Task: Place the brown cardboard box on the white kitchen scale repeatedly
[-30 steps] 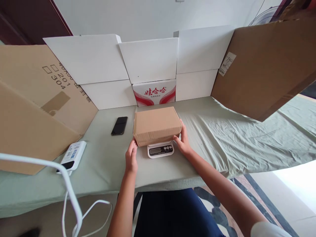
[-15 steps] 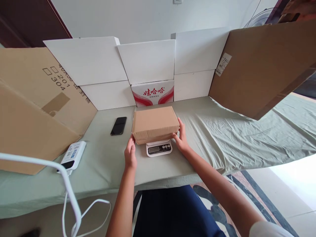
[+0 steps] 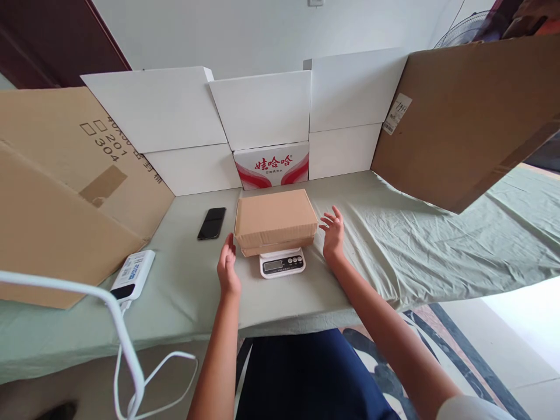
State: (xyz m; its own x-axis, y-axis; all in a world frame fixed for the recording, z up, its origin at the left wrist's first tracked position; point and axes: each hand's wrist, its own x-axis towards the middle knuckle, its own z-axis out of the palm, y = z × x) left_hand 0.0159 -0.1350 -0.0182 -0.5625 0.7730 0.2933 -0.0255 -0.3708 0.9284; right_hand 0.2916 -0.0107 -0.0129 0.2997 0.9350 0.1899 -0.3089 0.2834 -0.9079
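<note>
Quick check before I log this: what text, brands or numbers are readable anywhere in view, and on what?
"娃哈哈" in red, on the white carton behind the brown box; the small line under it is unreadable.
"201" and "304", on the large cardboard sheet at left; the other characters there are too skewed to read.
Shipping label on the right cardboard: blurred.
Scale display and power bank label: too small.

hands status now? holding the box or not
Left hand: open, empty, just beside the cardboard box.
Right hand: open, empty, clear of the box.
</note>
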